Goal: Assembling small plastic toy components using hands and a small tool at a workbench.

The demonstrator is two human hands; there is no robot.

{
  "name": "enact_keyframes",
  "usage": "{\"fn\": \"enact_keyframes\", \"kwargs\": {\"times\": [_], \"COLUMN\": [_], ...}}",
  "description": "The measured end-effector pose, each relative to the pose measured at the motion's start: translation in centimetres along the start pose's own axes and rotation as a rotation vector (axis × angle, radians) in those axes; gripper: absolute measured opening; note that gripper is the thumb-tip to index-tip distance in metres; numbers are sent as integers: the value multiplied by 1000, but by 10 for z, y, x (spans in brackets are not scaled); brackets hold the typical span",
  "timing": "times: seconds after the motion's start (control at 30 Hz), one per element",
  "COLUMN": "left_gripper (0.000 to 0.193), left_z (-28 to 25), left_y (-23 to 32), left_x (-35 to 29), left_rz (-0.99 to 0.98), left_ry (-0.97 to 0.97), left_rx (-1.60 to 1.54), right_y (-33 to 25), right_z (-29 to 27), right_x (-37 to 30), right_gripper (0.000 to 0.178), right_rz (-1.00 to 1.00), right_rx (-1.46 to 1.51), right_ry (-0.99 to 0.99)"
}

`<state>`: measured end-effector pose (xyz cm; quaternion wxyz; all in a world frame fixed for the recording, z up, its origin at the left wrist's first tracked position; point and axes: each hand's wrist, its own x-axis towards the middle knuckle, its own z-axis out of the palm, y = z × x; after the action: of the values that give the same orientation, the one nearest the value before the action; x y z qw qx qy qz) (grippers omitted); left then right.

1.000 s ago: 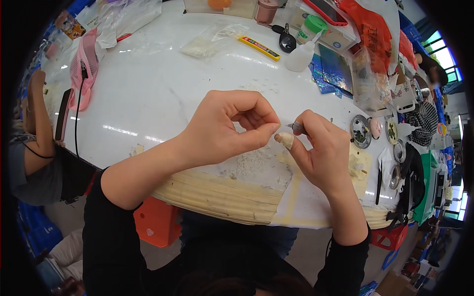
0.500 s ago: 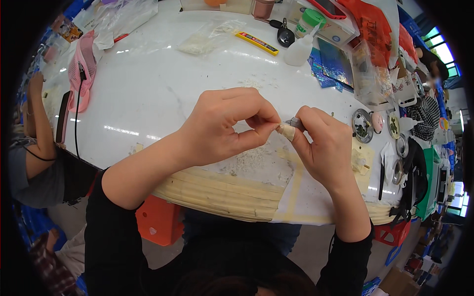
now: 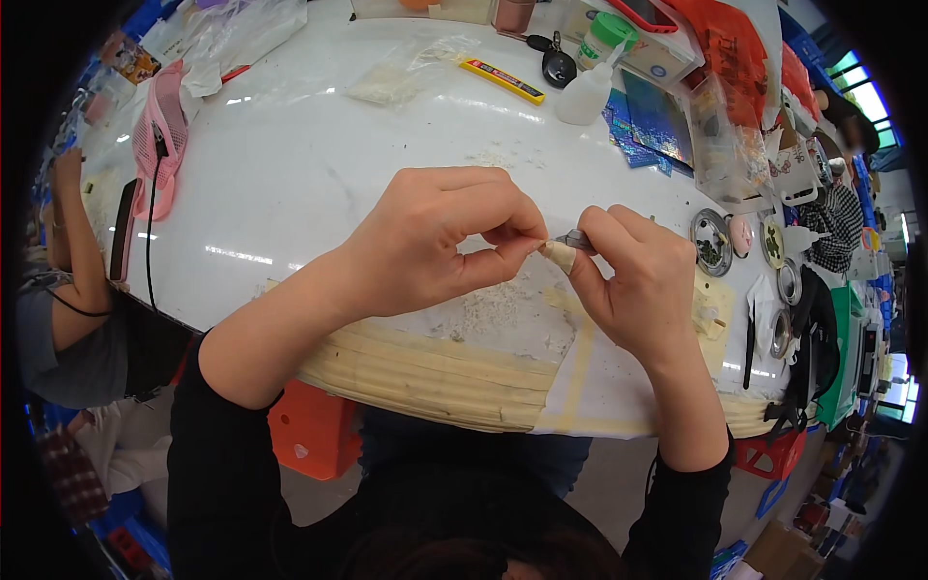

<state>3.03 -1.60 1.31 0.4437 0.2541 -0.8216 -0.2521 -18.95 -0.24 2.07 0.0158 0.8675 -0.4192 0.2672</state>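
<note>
Over the near part of the white table (image 3: 290,179), my two hands meet at their fingertips. My left hand (image 3: 440,242) pinches thumb against forefinger; whatever tiny piece sits between them is too small to name. In my right hand (image 3: 633,275) a small grey blade-like tool (image 3: 577,239) is gripped between the curled forefinger and the thumb, its tip close to the left fingertips. Pale tape (image 3: 559,255) wraps my right thumb. Whitish shavings (image 3: 491,307) lie on the tabletop below the hands.
Ridged cream padding (image 3: 435,377) lines the near edge. Farther back are a yellow box (image 3: 502,80), a key fob (image 3: 558,66), a white squeeze bottle (image 3: 586,97) and shiny blue sheets (image 3: 657,121). Round metal tins (image 3: 710,242) stand right. Another person's arm (image 3: 77,222) shows left.
My hands stay nearly in place, the grey tool tilting slightly at the fingertips. At the lower left, a person in plaid has shifted.
</note>
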Motion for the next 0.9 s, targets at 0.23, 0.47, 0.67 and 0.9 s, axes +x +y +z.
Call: {"fn": "enact_keyframes", "kwargs": {"times": [0.23, 0.47, 0.67, 0.9], "left_gripper": [12, 11, 9, 4], "left_z": [-2, -3, -4, -5], "left_y": [1, 2, 3, 5], "left_x": [1, 1, 1, 0], "left_rz": [-11, -32, -81, -226], "left_ry": [-19, -41, -61, -74], "left_rx": [-10, -21, -61, -249], "right_y": [-2, -2, -2, -2], "right_z": [-3, -3, -4, -5], "right_x": [2, 2, 3, 3], "right_gripper": [24, 24, 25, 25], "right_rz": [-57, -70, -80, -126], "right_rx": [-65, -96, -106, -171], "right_ry": [27, 35, 29, 60]}}
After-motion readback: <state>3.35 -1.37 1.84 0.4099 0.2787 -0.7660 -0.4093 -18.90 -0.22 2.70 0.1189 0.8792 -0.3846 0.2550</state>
